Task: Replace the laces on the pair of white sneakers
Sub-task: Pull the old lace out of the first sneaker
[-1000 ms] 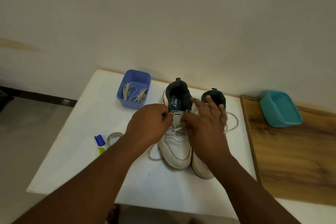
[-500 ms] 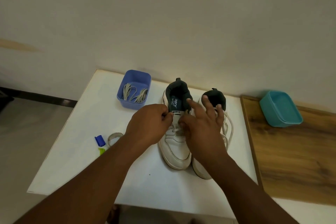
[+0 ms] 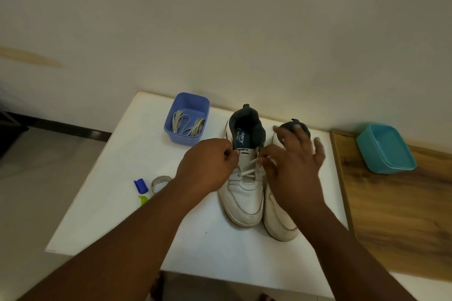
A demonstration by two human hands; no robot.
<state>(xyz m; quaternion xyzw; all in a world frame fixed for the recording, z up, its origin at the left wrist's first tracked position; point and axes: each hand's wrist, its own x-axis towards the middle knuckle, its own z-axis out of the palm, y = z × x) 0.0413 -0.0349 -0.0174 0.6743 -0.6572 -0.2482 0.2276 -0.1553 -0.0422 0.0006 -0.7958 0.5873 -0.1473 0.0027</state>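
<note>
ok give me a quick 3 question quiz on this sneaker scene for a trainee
1. True or false: the purple tub holds loose laces.
2. Which sneaker are both hands working on? A) the left sneaker B) the right sneaker C) neither
3. Fill in: the teal tub sits on the ____ board.

Key
1. True.
2. A: the left hand pinches at the lace by the tongue, and the right hand pinches it from the other side with its other fingers spread.
3. Wooden.
</note>
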